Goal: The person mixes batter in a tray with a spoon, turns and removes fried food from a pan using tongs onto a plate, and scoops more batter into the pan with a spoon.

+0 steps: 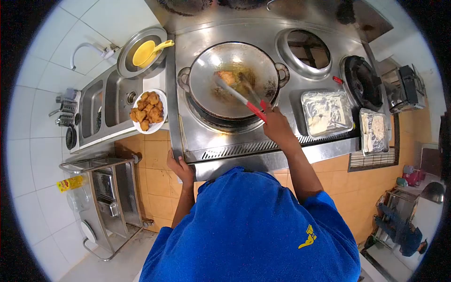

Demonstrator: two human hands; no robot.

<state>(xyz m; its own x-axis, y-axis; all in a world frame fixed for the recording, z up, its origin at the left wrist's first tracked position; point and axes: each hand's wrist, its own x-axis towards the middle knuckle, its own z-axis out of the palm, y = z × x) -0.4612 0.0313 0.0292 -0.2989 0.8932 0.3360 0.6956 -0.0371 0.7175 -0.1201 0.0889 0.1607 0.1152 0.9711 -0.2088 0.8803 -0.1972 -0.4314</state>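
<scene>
i see the right hand [278, 126] closed around the red grips of the tongs [254, 111], above the front edge of the wok [202, 84]. the tongs' 2 metal arms stand apart and reach down into the wok, where 1 browned piece [226, 76] lies in the oil near the middle, between the tips; i cannot tell whether they touch it.

the left hand [181, 168] is empty and loosely spread, its fingers against the front left corner of the steel surface [188, 51]. the wok sits on the left half of that surface, its 2 handles facing the left and right edges.

near the front right corner i have 2 clear containers: 1 with white powder [329, 113] inside, the other [376, 151] out by the right edge, holding something pale and crumbly. a raised steel ring [287, 58] stands toward the back edge, a black burner [361, 82] to its right.

on the sink counter, a white plate [164, 105] piled with brown fried pieces [149, 112] sits at the front right corner; behind it, a metal basin [123, 61] holds a yellow scoop [143, 53].
</scene>
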